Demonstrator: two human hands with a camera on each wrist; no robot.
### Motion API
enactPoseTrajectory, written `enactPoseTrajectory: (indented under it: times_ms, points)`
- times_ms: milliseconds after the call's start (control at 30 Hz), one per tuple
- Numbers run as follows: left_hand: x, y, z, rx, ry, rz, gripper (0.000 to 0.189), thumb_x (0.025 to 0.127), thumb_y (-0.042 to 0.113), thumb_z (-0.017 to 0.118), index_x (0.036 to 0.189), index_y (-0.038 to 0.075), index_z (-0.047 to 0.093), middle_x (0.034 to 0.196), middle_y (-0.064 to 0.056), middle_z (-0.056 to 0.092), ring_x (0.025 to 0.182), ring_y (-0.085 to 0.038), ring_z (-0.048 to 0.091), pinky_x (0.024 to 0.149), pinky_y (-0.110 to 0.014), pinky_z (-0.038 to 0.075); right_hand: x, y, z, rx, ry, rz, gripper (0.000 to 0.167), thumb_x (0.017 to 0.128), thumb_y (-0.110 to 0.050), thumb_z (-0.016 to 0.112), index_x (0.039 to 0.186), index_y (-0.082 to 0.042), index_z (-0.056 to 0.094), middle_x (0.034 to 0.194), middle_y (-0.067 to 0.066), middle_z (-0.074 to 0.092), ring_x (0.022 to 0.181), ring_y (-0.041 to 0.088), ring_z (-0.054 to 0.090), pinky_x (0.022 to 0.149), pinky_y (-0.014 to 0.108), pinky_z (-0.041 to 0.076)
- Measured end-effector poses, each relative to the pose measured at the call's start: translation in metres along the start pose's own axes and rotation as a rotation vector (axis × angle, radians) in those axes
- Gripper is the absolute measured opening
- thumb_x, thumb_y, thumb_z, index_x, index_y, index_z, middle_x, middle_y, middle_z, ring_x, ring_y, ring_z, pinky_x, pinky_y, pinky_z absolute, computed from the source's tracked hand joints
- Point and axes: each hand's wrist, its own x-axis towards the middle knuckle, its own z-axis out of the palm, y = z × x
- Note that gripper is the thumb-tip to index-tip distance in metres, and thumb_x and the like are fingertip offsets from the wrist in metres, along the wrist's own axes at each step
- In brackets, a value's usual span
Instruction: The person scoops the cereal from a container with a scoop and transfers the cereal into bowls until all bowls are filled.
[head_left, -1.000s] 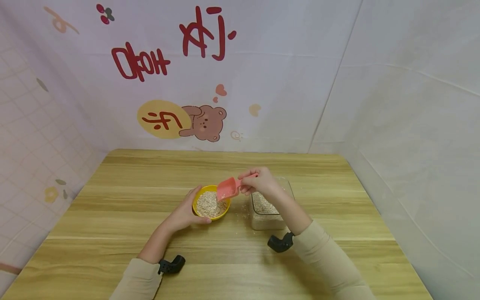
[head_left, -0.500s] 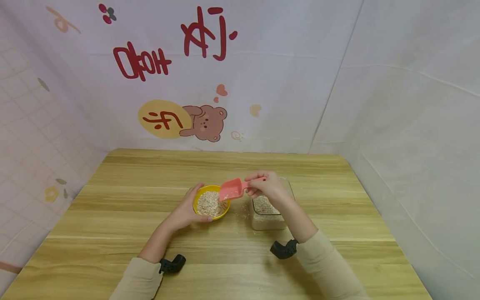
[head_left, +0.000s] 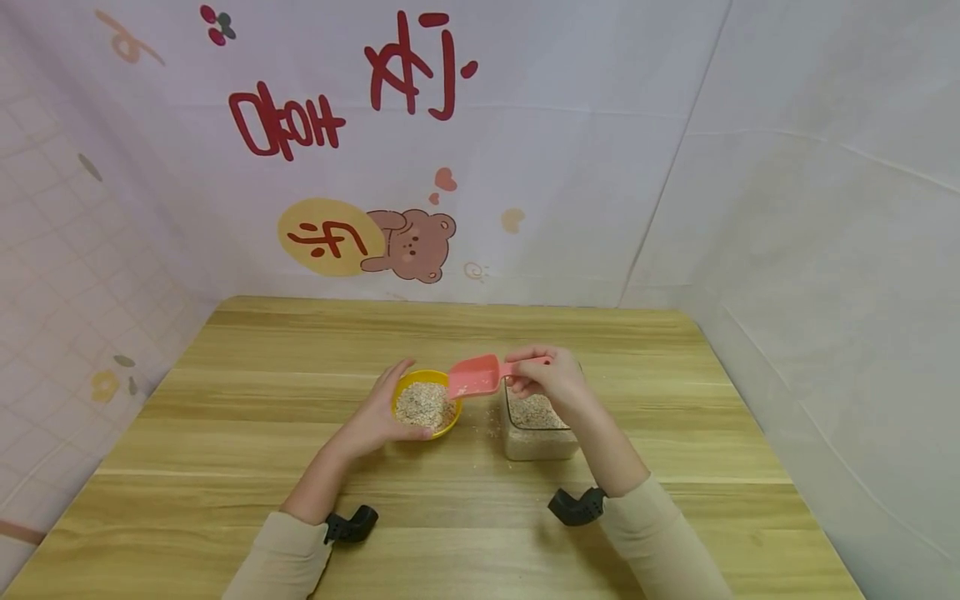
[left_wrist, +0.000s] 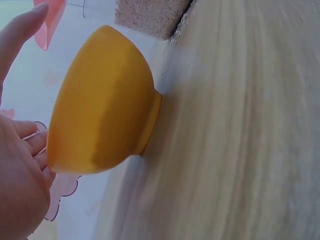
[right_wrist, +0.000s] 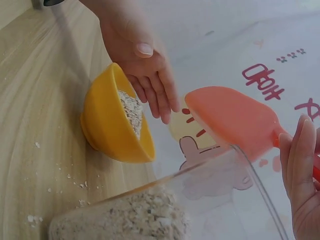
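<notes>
A yellow bowl of oats stands upright on the table. My left hand rests beside its left side, thumb near the front rim and fingers behind; in the right wrist view those fingers are straight. My right hand pinches the handle of a pink scoop, held in the air at the bowl's right side. A few flakes cling inside the scoop. Beneath the right hand, a clear square container holds more oats, partly hidden by that hand.
Loose oat flakes lie scattered on the wooden table between bowl and container. A printed cloth backdrop stands behind the table and along its sides. Both forearms carry a black wrist mount.
My right hand has drawn the scoop to the right, from over the bowl toward the container. The left hand's fingers have eased slightly off the bowl, which stays in place.
</notes>
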Motion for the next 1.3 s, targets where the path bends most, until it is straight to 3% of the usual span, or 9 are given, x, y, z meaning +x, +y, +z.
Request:
enactPoseTrajectory:
  times_ms: [400,767,1300]
  points:
    - [0.003,0.017,0.005,-0.006,-0.014,0.017,0.114,0.063,0.031,0.09,0.152,0.022,0.02,0.157,-0.01,0.013,0.141,-0.033,0.015,0.105,-0.063,0.021,-0.012,-0.006,-0.017,0.006,0.003,-0.038,0.028,0.088,0.004,0.058,0.112,0.019,0.057,0.069,0.011,0.066,0.055,0.012,0.06,0.054,0.023,0.053]
    - [0.012,0.03,0.018,-0.003,-0.036,0.052,0.116,0.061,0.038,0.09,0.152,0.026,0.019,0.157,-0.008,0.013,0.141,-0.031,0.017,0.106,-0.059,0.024,-0.024,-0.003,-0.04,-0.005,0.058,-0.062,0.034,0.088,0.005,0.056,0.116,0.023,0.05,0.067,0.008,0.066,0.055,0.01,0.061,0.054,0.023,0.053]
    - [0.023,0.05,0.043,0.031,-0.083,0.126,0.115,0.065,0.035,0.089,0.154,0.025,0.016,0.158,-0.002,0.012,0.141,-0.024,0.016,0.109,-0.053,0.023,-0.04,-0.002,-0.073,-0.026,0.119,-0.109,0.027,0.091,0.004,0.057,0.113,0.019,0.056,0.07,0.007,0.068,0.057,0.01,0.062,0.055,0.022,0.053]
